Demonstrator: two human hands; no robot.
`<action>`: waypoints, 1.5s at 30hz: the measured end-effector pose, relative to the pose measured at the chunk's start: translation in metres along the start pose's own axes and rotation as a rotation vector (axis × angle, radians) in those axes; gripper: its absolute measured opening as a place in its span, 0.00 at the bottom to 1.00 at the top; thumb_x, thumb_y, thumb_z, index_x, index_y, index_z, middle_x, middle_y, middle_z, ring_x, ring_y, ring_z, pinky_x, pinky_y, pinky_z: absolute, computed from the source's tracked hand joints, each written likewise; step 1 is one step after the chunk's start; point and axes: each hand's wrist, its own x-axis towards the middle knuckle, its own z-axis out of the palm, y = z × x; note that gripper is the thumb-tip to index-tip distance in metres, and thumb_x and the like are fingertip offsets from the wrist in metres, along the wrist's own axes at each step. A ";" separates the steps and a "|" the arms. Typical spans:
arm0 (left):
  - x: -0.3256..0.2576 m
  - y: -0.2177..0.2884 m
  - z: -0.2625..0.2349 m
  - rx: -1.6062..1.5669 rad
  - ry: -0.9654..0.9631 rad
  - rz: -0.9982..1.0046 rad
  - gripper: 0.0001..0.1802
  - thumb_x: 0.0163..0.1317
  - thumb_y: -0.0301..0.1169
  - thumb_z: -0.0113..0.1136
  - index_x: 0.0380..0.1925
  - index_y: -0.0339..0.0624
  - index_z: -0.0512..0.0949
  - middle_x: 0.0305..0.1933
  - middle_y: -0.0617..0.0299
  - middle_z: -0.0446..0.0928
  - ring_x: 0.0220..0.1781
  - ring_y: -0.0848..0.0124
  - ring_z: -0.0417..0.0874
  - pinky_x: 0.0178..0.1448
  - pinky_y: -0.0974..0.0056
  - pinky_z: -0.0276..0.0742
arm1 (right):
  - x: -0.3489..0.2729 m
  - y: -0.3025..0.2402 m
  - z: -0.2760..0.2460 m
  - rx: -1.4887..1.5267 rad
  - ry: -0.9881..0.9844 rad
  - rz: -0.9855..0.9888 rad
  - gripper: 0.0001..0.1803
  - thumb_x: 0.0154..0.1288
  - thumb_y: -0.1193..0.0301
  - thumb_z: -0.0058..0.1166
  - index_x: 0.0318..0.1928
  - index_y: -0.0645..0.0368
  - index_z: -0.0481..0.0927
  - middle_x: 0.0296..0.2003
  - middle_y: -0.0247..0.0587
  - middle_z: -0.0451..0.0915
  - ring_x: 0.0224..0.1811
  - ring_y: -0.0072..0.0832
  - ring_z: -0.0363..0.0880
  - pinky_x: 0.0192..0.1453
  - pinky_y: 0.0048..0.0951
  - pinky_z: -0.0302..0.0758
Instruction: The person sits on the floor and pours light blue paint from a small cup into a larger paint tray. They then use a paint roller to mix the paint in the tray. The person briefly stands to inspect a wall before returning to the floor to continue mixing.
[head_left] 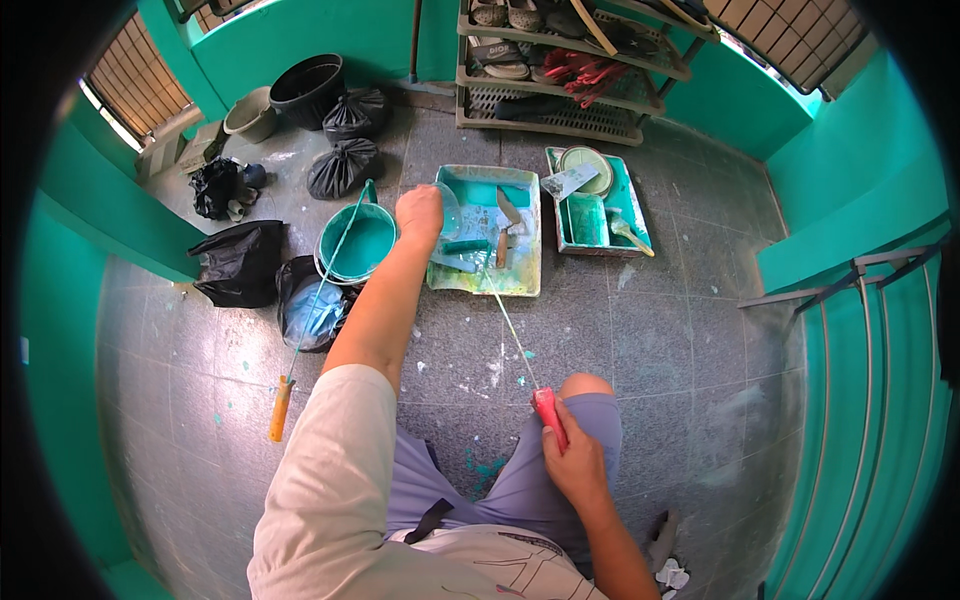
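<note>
In my right hand (578, 462) is the red handle of a paint roller (515, 340), its thin rod running forward to a teal-coated roller head in the paint tray (530, 272). My left arm stretches forward, and my left hand (420, 212) is closed at the tray's left edge on what looks like a clear plastic cup (449, 212). Inside the tray lie a trowel (503, 240) with a wooden handle and smears of teal and white paint. Left of my left hand stands a bucket of teal paint (358, 245). Across it rests a second roller (279, 408) with an orange handle.
Right of the paint tray, another tray (628, 205) holds a round lid, a small container and a paintbrush (632, 236). Black plastic bags (240, 262) and a black tub (307, 92) stand left. A shoe rack (550, 112) is at the back, metal rails (868, 300) at right.
</note>
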 end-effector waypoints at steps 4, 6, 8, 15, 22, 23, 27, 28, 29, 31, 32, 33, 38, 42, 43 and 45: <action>0.002 0.003 0.006 -0.017 0.015 0.025 0.07 0.55 0.24 0.57 0.29 0.41 0.84 0.35 0.53 0.85 0.36 0.58 0.88 0.37 0.58 0.84 | 0.000 0.000 0.001 -0.015 0.004 -0.012 0.27 0.66 0.63 0.51 0.64 0.57 0.72 0.42 0.62 0.82 0.44 0.57 0.81 0.51 0.48 0.77; 0.004 0.003 0.009 -0.015 0.014 0.022 0.07 0.56 0.24 0.56 0.29 0.40 0.84 0.35 0.53 0.85 0.36 0.58 0.88 0.37 0.58 0.84 | 0.000 0.001 0.002 -0.015 -0.002 -0.015 0.26 0.66 0.63 0.50 0.64 0.57 0.72 0.43 0.62 0.82 0.45 0.57 0.81 0.51 0.47 0.77; 0.006 0.005 0.013 0.001 0.009 0.005 0.07 0.56 0.25 0.56 0.30 0.39 0.83 0.35 0.52 0.85 0.36 0.58 0.88 0.37 0.58 0.84 | 0.000 0.001 0.002 -0.004 0.001 -0.011 0.26 0.67 0.64 0.51 0.64 0.57 0.73 0.43 0.63 0.81 0.46 0.57 0.81 0.51 0.45 0.77; 0.005 0.001 0.014 0.014 0.014 0.005 0.07 0.57 0.25 0.55 0.31 0.39 0.83 0.33 0.53 0.85 0.36 0.59 0.89 0.37 0.60 0.84 | 0.001 -0.001 0.001 -0.009 -0.003 -0.011 0.27 0.66 0.63 0.51 0.64 0.59 0.72 0.44 0.63 0.81 0.45 0.58 0.81 0.52 0.48 0.77; 0.003 0.000 0.013 0.037 0.012 -0.003 0.07 0.58 0.25 0.55 0.30 0.40 0.83 0.32 0.52 0.85 0.35 0.60 0.89 0.36 0.60 0.84 | 0.001 0.000 0.001 -0.027 -0.003 -0.006 0.26 0.67 0.64 0.51 0.64 0.58 0.72 0.45 0.63 0.81 0.47 0.57 0.81 0.53 0.46 0.76; 0.002 0.002 0.013 0.035 0.016 -0.010 0.07 0.58 0.25 0.55 0.30 0.40 0.83 0.32 0.53 0.85 0.35 0.60 0.89 0.36 0.60 0.84 | 0.000 -0.001 0.000 -0.025 -0.010 0.009 0.26 0.67 0.64 0.52 0.64 0.58 0.72 0.46 0.63 0.81 0.48 0.57 0.81 0.53 0.44 0.76; 0.004 0.009 0.009 0.039 -0.002 0.011 0.08 0.59 0.25 0.54 0.31 0.38 0.83 0.33 0.52 0.85 0.35 0.60 0.89 0.36 0.60 0.84 | 0.000 -0.003 0.000 0.004 -0.002 0.002 0.25 0.67 0.64 0.52 0.64 0.57 0.73 0.46 0.62 0.81 0.49 0.56 0.80 0.54 0.43 0.76; 0.005 0.011 0.008 0.031 -0.010 0.024 0.08 0.59 0.26 0.54 0.32 0.38 0.83 0.33 0.52 0.85 0.35 0.60 0.89 0.36 0.60 0.84 | 0.000 -0.003 -0.001 0.001 0.000 0.005 0.25 0.67 0.64 0.52 0.64 0.57 0.73 0.46 0.62 0.81 0.48 0.56 0.80 0.54 0.43 0.76; 0.005 0.012 0.006 0.023 -0.019 0.035 0.08 0.60 0.26 0.54 0.33 0.37 0.83 0.34 0.52 0.85 0.35 0.60 0.89 0.36 0.59 0.84 | 0.000 -0.004 -0.001 -0.003 -0.001 0.007 0.25 0.67 0.64 0.52 0.64 0.57 0.73 0.46 0.62 0.81 0.48 0.56 0.80 0.54 0.43 0.76; 0.006 0.016 0.007 0.039 -0.026 0.023 0.09 0.60 0.26 0.53 0.34 0.37 0.83 0.34 0.51 0.85 0.35 0.60 0.89 0.36 0.59 0.84 | -0.001 -0.004 -0.001 -0.008 0.000 0.008 0.25 0.67 0.64 0.52 0.63 0.57 0.73 0.46 0.62 0.81 0.48 0.56 0.80 0.53 0.43 0.76; 0.007 0.016 0.009 0.047 -0.029 0.017 0.09 0.60 0.26 0.53 0.34 0.37 0.83 0.34 0.51 0.85 0.35 0.60 0.89 0.36 0.60 0.84 | -0.001 -0.004 -0.001 -0.011 0.000 0.007 0.25 0.67 0.64 0.52 0.63 0.57 0.73 0.45 0.62 0.81 0.48 0.56 0.80 0.53 0.43 0.76; 0.008 0.016 0.011 0.029 -0.004 0.015 0.09 0.59 0.26 0.53 0.32 0.37 0.82 0.34 0.50 0.85 0.35 0.58 0.88 0.36 0.58 0.84 | -0.001 -0.004 -0.002 -0.014 0.000 0.006 0.25 0.67 0.64 0.52 0.63 0.56 0.73 0.45 0.62 0.81 0.48 0.56 0.80 0.53 0.43 0.76; 0.006 0.003 0.020 -0.054 0.014 -0.022 0.09 0.58 0.28 0.53 0.31 0.37 0.82 0.34 0.47 0.84 0.36 0.54 0.88 0.38 0.54 0.83 | -0.001 -0.005 -0.001 0.012 -0.015 0.015 0.24 0.68 0.65 0.52 0.63 0.53 0.74 0.44 0.62 0.81 0.48 0.57 0.80 0.52 0.45 0.76; -0.013 -0.011 0.008 -0.088 0.007 -0.091 0.09 0.59 0.31 0.55 0.31 0.37 0.81 0.31 0.48 0.84 0.34 0.54 0.88 0.38 0.54 0.83 | 0.000 -0.010 -0.002 -0.012 -0.058 -0.057 0.24 0.69 0.66 0.50 0.64 0.51 0.73 0.43 0.63 0.81 0.47 0.58 0.80 0.51 0.47 0.76; -0.024 -0.009 -0.002 -0.120 0.013 -0.107 0.09 0.59 0.32 0.56 0.30 0.37 0.80 0.31 0.48 0.84 0.34 0.52 0.87 0.38 0.52 0.83 | -0.002 -0.014 -0.004 -0.082 -0.092 -0.050 0.24 0.69 0.67 0.49 0.65 0.51 0.72 0.42 0.63 0.81 0.46 0.58 0.80 0.50 0.49 0.76; -0.050 -0.011 -0.020 -0.199 0.034 -0.130 0.10 0.57 0.34 0.57 0.29 0.37 0.79 0.30 0.46 0.83 0.33 0.49 0.86 0.38 0.50 0.82 | -0.009 -0.023 -0.008 -0.222 -0.157 -0.037 0.24 0.69 0.68 0.48 0.66 0.50 0.71 0.40 0.63 0.81 0.44 0.58 0.80 0.47 0.52 0.76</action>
